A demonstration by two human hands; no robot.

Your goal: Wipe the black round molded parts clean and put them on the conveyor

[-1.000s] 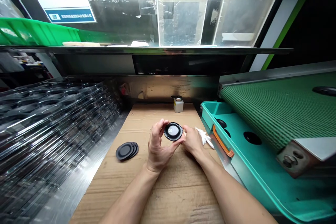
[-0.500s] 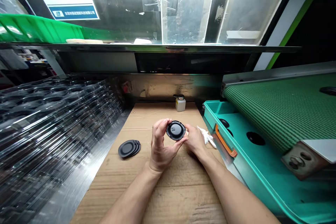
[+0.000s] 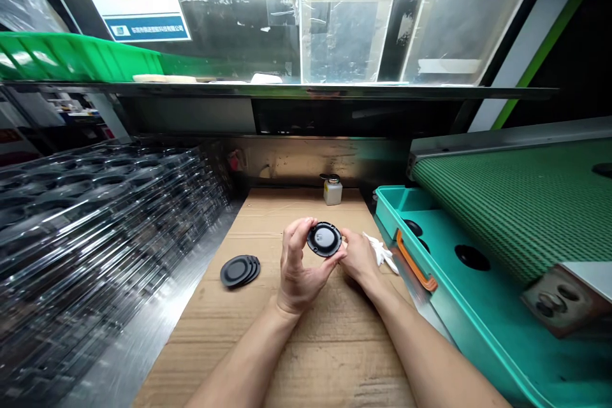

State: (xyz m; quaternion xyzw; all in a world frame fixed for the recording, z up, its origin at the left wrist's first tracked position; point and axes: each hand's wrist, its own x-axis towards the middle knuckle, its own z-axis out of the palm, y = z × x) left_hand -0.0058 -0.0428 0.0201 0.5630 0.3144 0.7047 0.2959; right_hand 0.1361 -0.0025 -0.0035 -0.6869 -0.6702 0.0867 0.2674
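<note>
A round black disc-shaped part (image 3: 324,240) with a notched rim is held up above the cardboard sheet (image 3: 282,204), its face tilted towards me. My left hand (image 3: 302,264) grips it between fingers at the upper left edge and thumb at the lower edge. My right hand (image 3: 357,255) pinches its right edge; some of those fingers are hidden behind the hand. To the left, a small fanned stack of similar black discs (image 3: 239,271) lies on the cardboard. A crumpled white glove or cloth (image 3: 381,252) lies just right of my right hand.
A small bottle (image 3: 333,191) stands at the cardboard's far end. Stacked clear plastic trays (image 3: 109,217) fill the left side. A teal bin (image 3: 459,306) with an orange handle (image 3: 415,261) holds several black discs, below a green conveyor belt (image 3: 516,197). A metal shelf (image 3: 306,90) crosses above.
The view has shifted slightly, so everything sits a little further right. Both hands keep the same grip on the disc, whose face has turned slightly and catches more light.
</note>
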